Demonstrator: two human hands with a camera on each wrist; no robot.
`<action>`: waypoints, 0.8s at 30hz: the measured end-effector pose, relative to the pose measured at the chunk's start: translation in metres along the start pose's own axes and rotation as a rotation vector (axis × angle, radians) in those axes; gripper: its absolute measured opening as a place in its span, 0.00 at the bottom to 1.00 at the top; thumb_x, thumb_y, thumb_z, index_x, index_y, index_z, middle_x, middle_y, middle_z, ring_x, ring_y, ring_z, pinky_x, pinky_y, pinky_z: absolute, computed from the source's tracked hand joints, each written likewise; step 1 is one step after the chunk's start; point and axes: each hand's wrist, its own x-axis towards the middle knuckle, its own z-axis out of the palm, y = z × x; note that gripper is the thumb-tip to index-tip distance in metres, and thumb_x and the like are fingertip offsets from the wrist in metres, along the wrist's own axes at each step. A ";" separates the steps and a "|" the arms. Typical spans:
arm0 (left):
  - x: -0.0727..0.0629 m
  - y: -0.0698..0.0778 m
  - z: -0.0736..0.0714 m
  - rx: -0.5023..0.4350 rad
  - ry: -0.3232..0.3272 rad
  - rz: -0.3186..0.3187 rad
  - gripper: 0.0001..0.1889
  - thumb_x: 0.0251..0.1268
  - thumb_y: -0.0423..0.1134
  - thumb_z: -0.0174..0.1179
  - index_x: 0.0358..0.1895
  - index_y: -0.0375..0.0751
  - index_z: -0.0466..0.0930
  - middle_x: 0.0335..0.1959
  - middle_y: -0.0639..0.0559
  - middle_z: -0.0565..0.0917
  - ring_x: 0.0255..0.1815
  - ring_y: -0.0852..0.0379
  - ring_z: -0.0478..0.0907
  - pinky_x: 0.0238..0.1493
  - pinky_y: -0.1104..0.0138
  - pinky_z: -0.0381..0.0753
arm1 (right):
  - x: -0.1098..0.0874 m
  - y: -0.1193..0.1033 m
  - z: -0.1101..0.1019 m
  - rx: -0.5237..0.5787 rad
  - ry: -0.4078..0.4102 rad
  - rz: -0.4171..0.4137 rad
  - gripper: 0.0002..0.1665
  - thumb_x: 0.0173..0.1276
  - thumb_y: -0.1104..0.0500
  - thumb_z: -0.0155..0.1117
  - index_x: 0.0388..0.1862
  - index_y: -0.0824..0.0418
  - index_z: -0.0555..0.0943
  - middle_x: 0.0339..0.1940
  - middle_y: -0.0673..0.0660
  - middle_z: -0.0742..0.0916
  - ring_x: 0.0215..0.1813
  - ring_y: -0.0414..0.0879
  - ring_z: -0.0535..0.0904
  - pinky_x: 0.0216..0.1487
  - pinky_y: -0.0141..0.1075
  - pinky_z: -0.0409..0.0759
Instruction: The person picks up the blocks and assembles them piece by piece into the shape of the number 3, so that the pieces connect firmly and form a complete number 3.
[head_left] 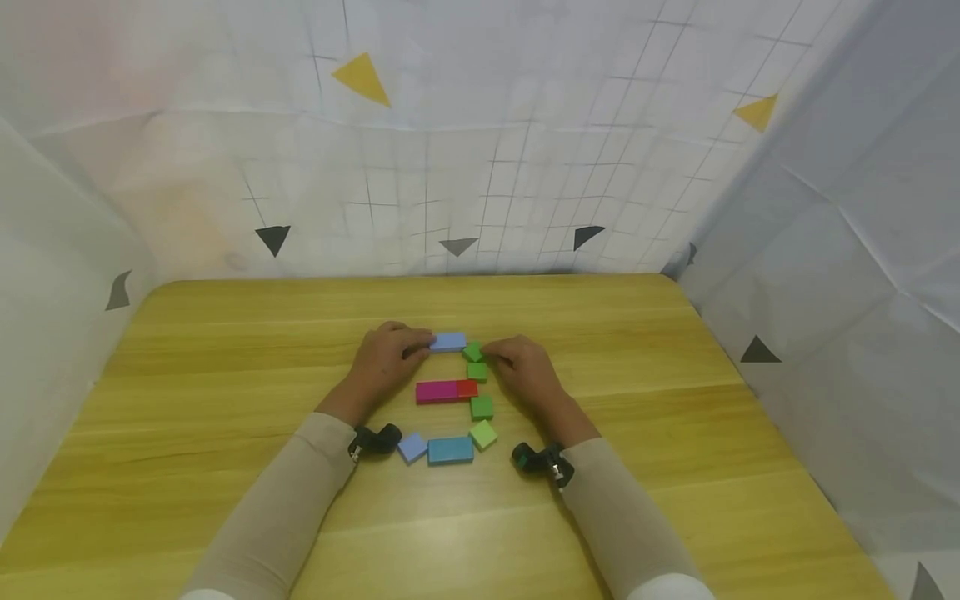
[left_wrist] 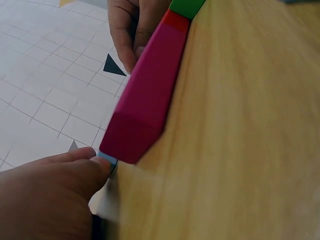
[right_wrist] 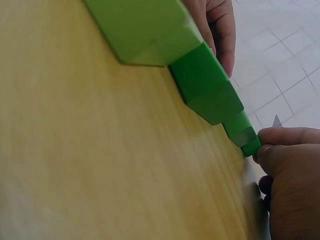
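Note:
In the head view, my left hand (head_left: 387, 357) pinches the left end of a periwinkle-blue rectangular block (head_left: 448, 342) with thumb and index finger. To its right, my right hand (head_left: 525, 368) has thumb and index finger on the right corner of a turned green square block (head_left: 472, 352). That same green block (right_wrist: 251, 147) shows between the fingertips in the right wrist view. Just below it lie a green block (head_left: 477, 372), then a red block (head_left: 467, 388) joined end to end with a magenta block (head_left: 437, 392). Another green block (head_left: 482, 407) sits under the red one.
Nearer me, a lime-green block (head_left: 483, 434), a blue rectangular block (head_left: 450, 451) and a tilted periwinkle square block (head_left: 412, 447) form the bottom of the shape. All lie on a wooden table (head_left: 225, 367) against white patterned cloth walls (head_left: 465, 167). Black wrist cameras (head_left: 378, 439) sit on both wrists.

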 end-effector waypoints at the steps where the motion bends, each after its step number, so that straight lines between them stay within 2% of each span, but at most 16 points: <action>1: 0.000 0.000 0.000 0.000 0.001 -0.004 0.15 0.69 0.46 0.63 0.57 0.58 0.85 0.56 0.61 0.84 0.57 0.54 0.76 0.58 0.54 0.76 | 0.000 0.000 0.000 0.001 -0.001 0.002 0.12 0.72 0.62 0.62 0.48 0.53 0.89 0.47 0.49 0.90 0.50 0.46 0.83 0.53 0.41 0.82; 8: 0.002 -0.001 0.000 -0.001 0.013 -0.019 0.14 0.69 0.47 0.63 0.55 0.58 0.85 0.55 0.62 0.85 0.56 0.54 0.76 0.57 0.54 0.75 | 0.000 -0.001 0.000 0.010 -0.012 0.025 0.11 0.73 0.60 0.62 0.49 0.51 0.89 0.49 0.48 0.89 0.51 0.44 0.83 0.54 0.39 0.81; 17: 0.002 -0.002 -0.001 0.018 0.017 -0.011 0.14 0.69 0.47 0.63 0.55 0.58 0.86 0.50 0.57 0.87 0.55 0.52 0.77 0.56 0.53 0.76 | 0.000 0.000 0.002 0.010 -0.002 0.020 0.11 0.73 0.59 0.62 0.48 0.51 0.89 0.49 0.48 0.89 0.51 0.44 0.83 0.54 0.39 0.82; 24: 0.002 0.001 -0.002 0.016 0.022 -0.016 0.13 0.68 0.45 0.64 0.54 0.58 0.86 0.49 0.57 0.87 0.55 0.52 0.77 0.56 0.53 0.76 | 0.000 -0.001 0.001 0.004 0.006 0.004 0.11 0.73 0.59 0.62 0.48 0.51 0.89 0.48 0.49 0.89 0.50 0.45 0.83 0.53 0.40 0.82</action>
